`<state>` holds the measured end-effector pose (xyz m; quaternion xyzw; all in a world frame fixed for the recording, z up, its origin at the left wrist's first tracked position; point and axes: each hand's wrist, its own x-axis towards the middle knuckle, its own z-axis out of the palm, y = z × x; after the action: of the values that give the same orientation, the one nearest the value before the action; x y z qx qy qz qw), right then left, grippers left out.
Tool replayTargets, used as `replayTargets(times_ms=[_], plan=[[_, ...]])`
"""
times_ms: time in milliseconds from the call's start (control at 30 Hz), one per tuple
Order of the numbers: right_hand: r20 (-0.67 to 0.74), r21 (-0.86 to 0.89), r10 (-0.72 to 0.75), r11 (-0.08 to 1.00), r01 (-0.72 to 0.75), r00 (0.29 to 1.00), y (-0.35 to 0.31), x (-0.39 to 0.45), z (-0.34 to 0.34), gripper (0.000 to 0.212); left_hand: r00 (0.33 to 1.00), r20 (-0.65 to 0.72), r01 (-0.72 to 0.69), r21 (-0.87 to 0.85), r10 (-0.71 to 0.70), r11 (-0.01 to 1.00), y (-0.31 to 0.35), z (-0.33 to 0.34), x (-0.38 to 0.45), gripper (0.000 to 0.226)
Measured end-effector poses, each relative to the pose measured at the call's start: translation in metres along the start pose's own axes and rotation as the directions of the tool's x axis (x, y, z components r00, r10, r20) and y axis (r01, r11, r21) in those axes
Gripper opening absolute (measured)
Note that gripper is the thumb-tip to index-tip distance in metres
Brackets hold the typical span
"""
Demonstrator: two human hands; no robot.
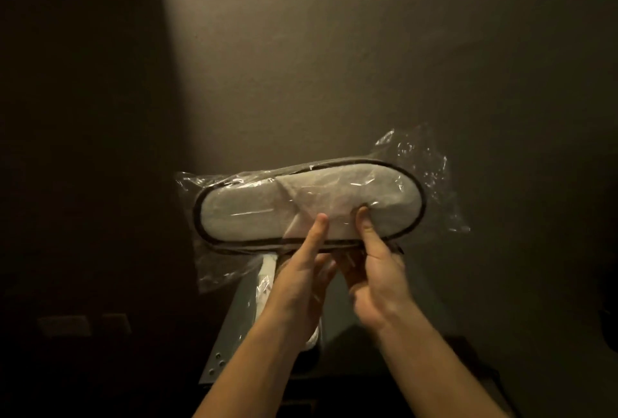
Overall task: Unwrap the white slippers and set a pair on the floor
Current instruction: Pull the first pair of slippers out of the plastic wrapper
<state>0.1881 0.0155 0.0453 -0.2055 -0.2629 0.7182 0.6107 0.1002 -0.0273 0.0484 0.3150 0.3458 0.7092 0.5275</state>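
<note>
A dim room: a plain wall (368, 49) lit from above, dark at left, with a grey metal surface (230, 334) low in the middle. Both forearms reach up from below. The left hand (301, 280) and right hand (378, 270) pinch the lower edge of one bag (421, 163), thumbs on its front, fingers behind. White slippers (301, 207) with dark trim lie sideways inside it, held in the air before the wall. One more wrapped white item (267, 284) lies below.
</note>
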Motion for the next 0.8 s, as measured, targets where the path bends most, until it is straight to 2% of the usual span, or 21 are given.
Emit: replayTargets(times_ms=[100,167,233,300,333,367,433,500,600,700,800], plan=[[0.099,-0.069,0.051,0.997,-0.044,0.994,0.008,-0.007,-0.004,0.039,0.992,-0.103,-0.089,-0.206,0.069,0.974,0.004,-0.004,0.007,0.057],[0.154,-0.145,-0.011,0.989,0.034,0.988,-0.006,-0.002,-0.013,0.042,0.985,-0.146,-0.127,-0.262,0.091,0.957,0.009,-0.017,0.013,0.067],[0.091,-0.174,-0.235,0.953,0.248,0.968,-0.035,0.014,-0.030,0.041,0.979,-0.175,-0.153,-0.280,0.107,0.948,0.016,-0.034,0.018,0.070],[-0.039,-0.257,-0.496,0.844,0.471,0.868,-0.069,0.030,-0.045,0.015,0.978,-0.182,-0.151,-0.269,0.103,0.951,0.020,-0.046,0.019,0.066],[-0.014,-0.351,-0.560,0.778,0.521,0.828,-0.082,0.035,-0.047,0.007,0.978,-0.179,-0.150,-0.254,0.106,0.956,0.021,-0.048,0.018,0.062],[0.056,-0.452,-0.575,0.714,0.535,0.816,-0.090,0.037,-0.047,0.013,0.979,-0.168,-0.150,-0.236,0.111,0.960,0.020,-0.048,0.018,0.058],[0.254,-0.615,-0.427,0.621,0.485,0.868,-0.092,0.036,-0.041,0.017,0.984,-0.136,-0.146,-0.206,0.119,0.968,0.016,-0.046,0.018,0.052],[0.347,-0.710,-0.220,0.574,0.408,0.912,-0.090,0.031,-0.036,0.013,0.987,-0.102,-0.146,-0.203,0.127,0.968,0.014,-0.043,0.017,0.047],[0.314,-0.621,-0.047,0.745,0.243,0.948,-0.096,0.031,-0.036,0.022,0.990,-0.057,-0.139,-0.221,0.130,0.965,0.015,-0.043,0.016,0.047],[0.348,-0.648,0.071,0.739,0.185,0.935,-0.099,0.031,-0.043,0.020,0.991,-0.031,-0.131,-0.203,0.127,0.970,0.015,-0.046,0.015,0.046],[0.381,-0.649,0.122,0.741,0.171,0.916,-0.096,0.032,-0.045,0.022,0.991,-0.027,-0.131,-0.190,0.128,0.973,0.015,-0.047,0.014,0.057]])
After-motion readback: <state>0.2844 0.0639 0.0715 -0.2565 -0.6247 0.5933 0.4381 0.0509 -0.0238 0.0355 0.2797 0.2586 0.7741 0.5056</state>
